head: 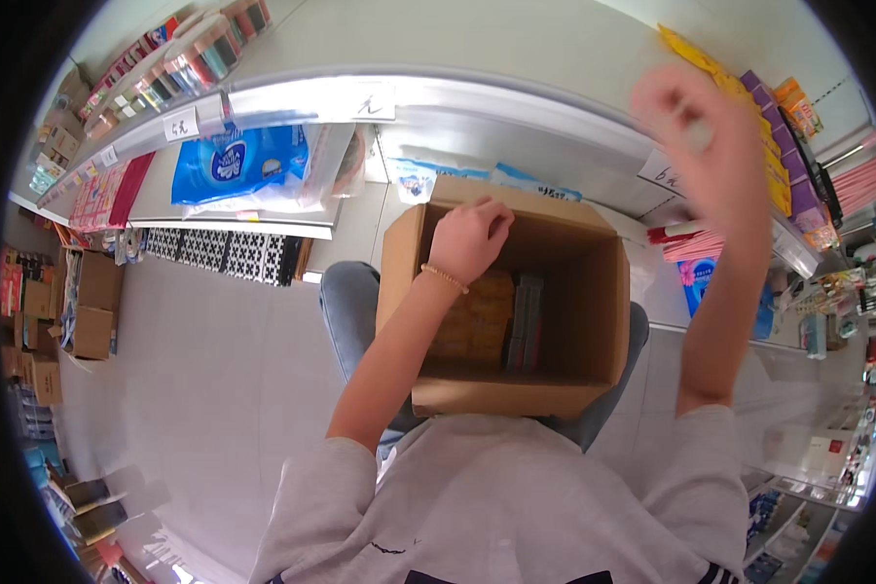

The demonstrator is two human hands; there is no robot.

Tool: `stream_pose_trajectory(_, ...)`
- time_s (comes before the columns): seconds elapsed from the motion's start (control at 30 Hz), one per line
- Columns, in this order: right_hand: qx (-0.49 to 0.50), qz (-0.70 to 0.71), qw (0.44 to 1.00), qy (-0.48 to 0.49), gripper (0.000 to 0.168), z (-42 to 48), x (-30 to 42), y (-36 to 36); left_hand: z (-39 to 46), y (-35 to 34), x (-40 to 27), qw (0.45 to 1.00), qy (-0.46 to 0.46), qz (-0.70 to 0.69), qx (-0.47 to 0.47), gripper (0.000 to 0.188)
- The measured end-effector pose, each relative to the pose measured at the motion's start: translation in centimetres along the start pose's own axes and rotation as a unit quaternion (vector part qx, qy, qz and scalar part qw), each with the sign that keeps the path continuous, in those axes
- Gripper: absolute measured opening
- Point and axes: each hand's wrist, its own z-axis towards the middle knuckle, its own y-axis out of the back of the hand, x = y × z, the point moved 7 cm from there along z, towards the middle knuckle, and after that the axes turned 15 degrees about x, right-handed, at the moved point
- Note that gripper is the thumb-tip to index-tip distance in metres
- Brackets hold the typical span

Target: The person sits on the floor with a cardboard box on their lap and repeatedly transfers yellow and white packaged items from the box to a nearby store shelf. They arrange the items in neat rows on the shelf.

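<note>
A cardboard box (584,314) stands between my knees with its top flaps spread. Inside lie yellow-orange packs (478,321) on the left and a stack of slim grey packs (525,321) beside them. My left hand (474,233), with a bead bracelet at the wrist, hovers over the box's far left corner, fingers curled; nothing shows in it. Raised at the upper right, my right hand (690,120) is blurred in front of the shelf edge, near a row of yellow packets (774,164). Something small and pale shows at its palm, but what it is cannot be made out.
A white shelf (482,95) with price tags curves across the front. Below it lie a blue pack (241,164) on the left and blue-and-white packs (533,182) behind the box. Purple packs (788,157) stand at the right. Open cartons (95,306) sit at the far left.
</note>
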Motion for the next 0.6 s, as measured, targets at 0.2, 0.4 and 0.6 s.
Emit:
stream_pose_trajectory(0.2, 0.465, 0.024, 0.88, -0.097, 0.02, -5.5, -5.0, -23.5, 0.2, 1.0, -0.5, 0.999, 0.007, -0.03, -0.038, 0.009)
stream_pose_trajectory(0.4, 0.614, 0.116, 0.76, -0.179, 0.026, -8.4, -11.8, -43.0, 0.3, 0.2, -0.5, 0.999, 0.001, -0.024, 0.024, 0.013)
stream_pose_trajectory(0.6, 0.566, 0.045, 0.823, 0.001, 0.037, -14.5, -12.2, -55.2, 0.2, -1.6, -1.0, 0.993, -0.029, 0.018, 0.113, 0.014)
